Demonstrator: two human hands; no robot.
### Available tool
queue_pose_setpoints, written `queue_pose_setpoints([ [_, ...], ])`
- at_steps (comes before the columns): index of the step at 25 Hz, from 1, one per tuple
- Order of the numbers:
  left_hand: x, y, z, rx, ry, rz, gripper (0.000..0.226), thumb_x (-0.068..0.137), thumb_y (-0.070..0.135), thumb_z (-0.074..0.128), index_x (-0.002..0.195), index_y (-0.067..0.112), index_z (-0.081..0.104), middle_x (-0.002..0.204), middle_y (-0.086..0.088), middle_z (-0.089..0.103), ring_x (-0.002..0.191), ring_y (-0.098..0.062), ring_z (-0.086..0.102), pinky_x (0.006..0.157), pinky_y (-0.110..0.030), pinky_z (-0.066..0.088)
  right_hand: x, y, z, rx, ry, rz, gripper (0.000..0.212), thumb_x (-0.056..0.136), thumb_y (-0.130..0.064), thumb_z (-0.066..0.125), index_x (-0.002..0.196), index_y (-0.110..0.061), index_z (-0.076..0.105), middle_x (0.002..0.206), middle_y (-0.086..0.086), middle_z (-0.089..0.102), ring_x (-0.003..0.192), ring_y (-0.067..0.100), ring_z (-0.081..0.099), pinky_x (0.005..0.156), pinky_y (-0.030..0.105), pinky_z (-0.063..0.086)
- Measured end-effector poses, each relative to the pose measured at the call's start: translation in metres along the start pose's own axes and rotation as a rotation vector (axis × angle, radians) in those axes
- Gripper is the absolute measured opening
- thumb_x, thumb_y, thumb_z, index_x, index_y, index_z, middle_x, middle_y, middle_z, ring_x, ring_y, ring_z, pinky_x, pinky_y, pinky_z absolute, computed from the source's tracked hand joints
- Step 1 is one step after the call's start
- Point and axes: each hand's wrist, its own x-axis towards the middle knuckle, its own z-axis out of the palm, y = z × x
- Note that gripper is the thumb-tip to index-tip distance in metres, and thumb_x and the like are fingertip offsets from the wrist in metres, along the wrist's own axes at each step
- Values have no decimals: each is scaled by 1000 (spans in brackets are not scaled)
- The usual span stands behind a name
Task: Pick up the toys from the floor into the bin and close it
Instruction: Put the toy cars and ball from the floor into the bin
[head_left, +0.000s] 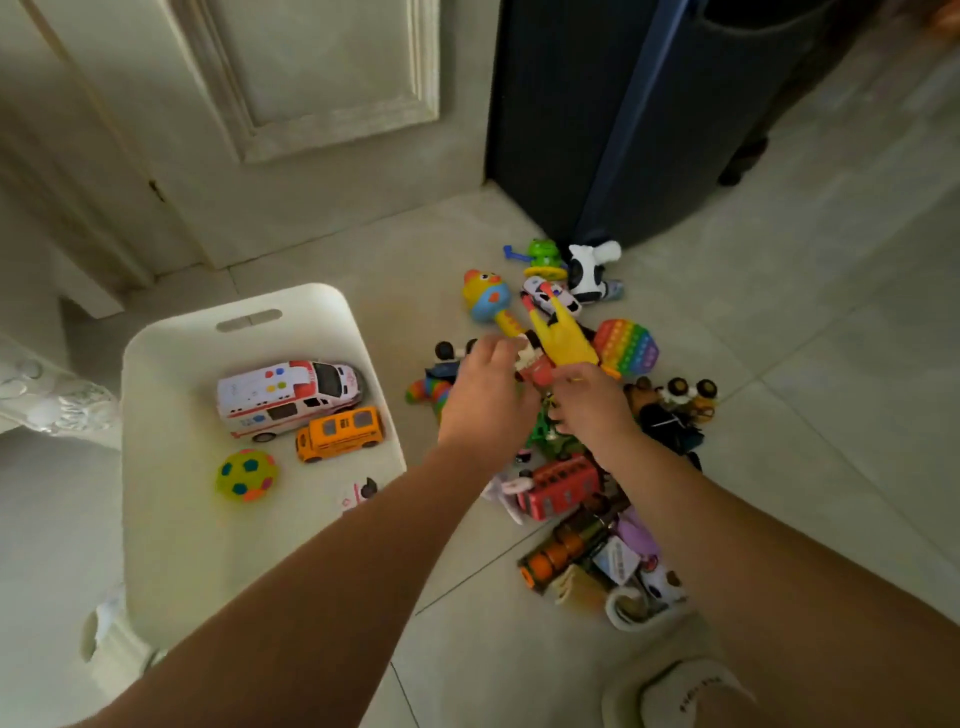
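While both hands work at the top of the toy pile (582, 467), the right hand (592, 402) is curled around the base of a yellow rubber chicken (563, 338) and the left hand (485, 395) has its fingers bent over small pieces just beside it; what the left pinches I cannot tell. A clean lift would likely come from gripping the chicken's body, not its legs, so neighbouring cars are not dragged along, then swinging left to the open white bin (171, 519), which sits left of the left hand holding an ambulance (288, 397), a yellow bus (340, 434) and a ball (247, 474). No lid shows. Markings on the ambulance are too blurred to read.
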Motion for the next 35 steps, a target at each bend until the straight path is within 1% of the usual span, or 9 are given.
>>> queue_pose_setpoints([
  [4,-32,-22,88,196,-453,-204,62,89,34,57,144,17,35,146,-8,37,134,-27,37,109,-42,37,11,91,-29,-142,-42,194,31,98,-22,50,127,-16,55,104,11,64,89,35,65,78,49,56],
  [7,-51,-54,125,341,-564,-260,66,85,38,58,144,19,35,144,-9,40,131,-29,40,106,-40,39,14,138,-31,-277,-128,192,28,97,-19,50,122,-11,60,104,11,64,90,29,62,79,40,51],
  [12,-35,-66,153,455,-553,-163,67,88,40,57,146,18,31,146,-7,39,134,-27,37,108,-41,34,18,184,-8,-585,-218,-24,23,93,-22,52,113,-21,65,117,6,60,111,22,53,90,29,42],
  [17,-11,-65,178,452,-665,-168,66,83,49,61,135,16,39,125,-11,56,112,-31,56,91,-39,46,28,189,-6,-644,-159,-80,25,93,-15,48,112,-20,62,116,3,58,115,23,44,89,27,36],
  [21,6,-60,182,436,-696,-202,61,75,50,66,123,16,48,114,-10,62,99,-28,62,83,-39,54,26,196,-15,-992,-321,-222,47,86,-15,52,131,-28,50,132,5,45,124,28,35,104,39,35],
  [26,17,-50,157,216,-674,-427,40,74,35,72,103,13,55,82,0,67,66,-16,69,68,-33,61,19,201,0,-1255,-358,-293,69,78,-25,59,142,-31,34,141,13,29,135,39,21,115,58,11],
  [28,18,-47,146,161,-631,-463,36,76,35,72,101,14,56,83,2,64,70,-13,62,71,-30,56,17,201,3,-1323,-339,-317,72,78,-27,61,144,-28,31,142,14,27,137,40,18,116,61,5],
  [31,18,-43,123,82,-610,-457,38,78,41,70,105,19,54,86,6,62,70,-4,55,60,-18,45,15,194,4,-1357,-301,-354,68,82,-26,60,143,-25,31,142,15,27,137,38,21,117,59,8],
  [35,19,-34,90,-161,-532,-501,43,79,45,71,111,19,59,94,2,70,83,-14,67,76,-26,56,14,177,-5,-1322,-236,-426,64,82,-26,63,139,-25,34,141,14,29,135,35,25,117,55,13],
])
